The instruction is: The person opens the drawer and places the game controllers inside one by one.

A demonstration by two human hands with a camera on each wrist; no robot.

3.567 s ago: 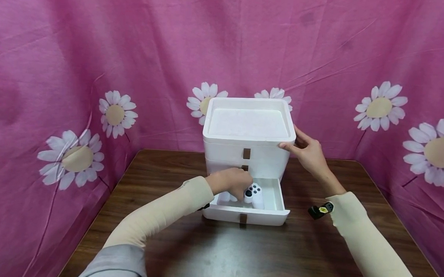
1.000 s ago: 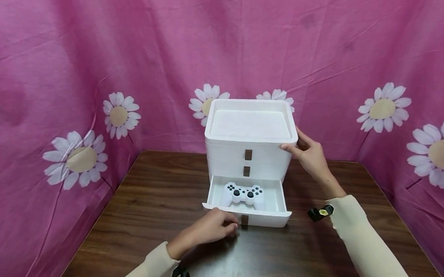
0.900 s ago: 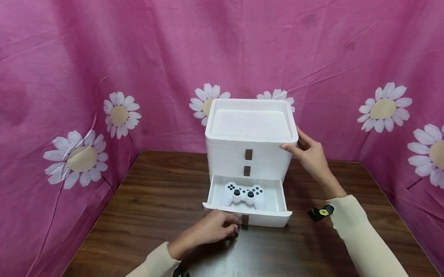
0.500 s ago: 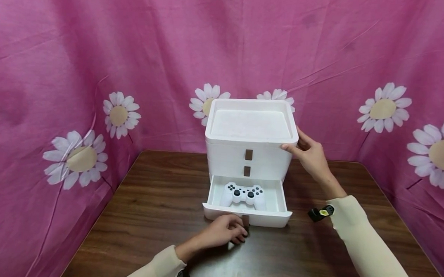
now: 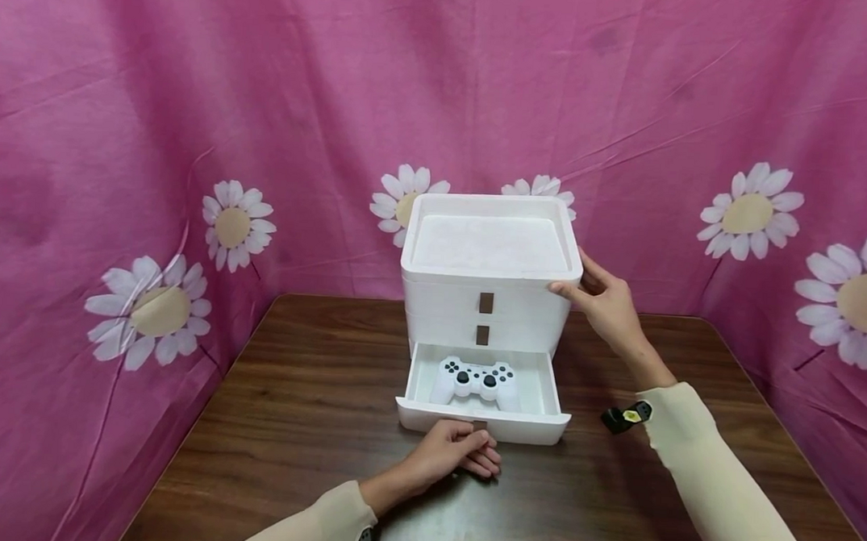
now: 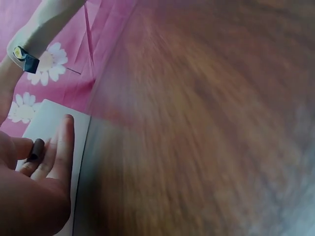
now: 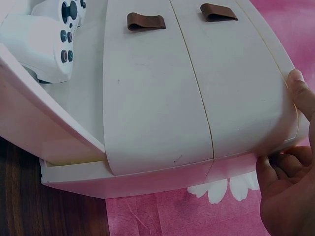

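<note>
A white drawer unit (image 5: 491,312) stands on the table, its bottom drawer (image 5: 544,388) pulled out. Inside that drawer lies a white game controller (image 5: 476,380) with black sticks. At the drawer's front, my left hand (image 5: 443,456) has the brown pull tab (image 6: 36,149) between thumb and fingers in the left wrist view; other fingers extend along the drawer front. My right hand (image 5: 608,312) grips the unit's upper right corner, thumb on the front edge and fingers on the side, as the right wrist view shows its thumb (image 7: 299,93).
Two upper drawers are closed, each with a brown tab (image 7: 219,12). A shallow tray (image 5: 489,245) forms the unit's top. Dark wooden table (image 5: 312,378) surface spreads around it. A pink curtain (image 5: 325,96) with daisies hangs behind and at both sides.
Earlier my left hand was in the drawer at the controller. It came out to the drawer front, then slid right onto the pull tab. The right hand kept its place on the unit.
</note>
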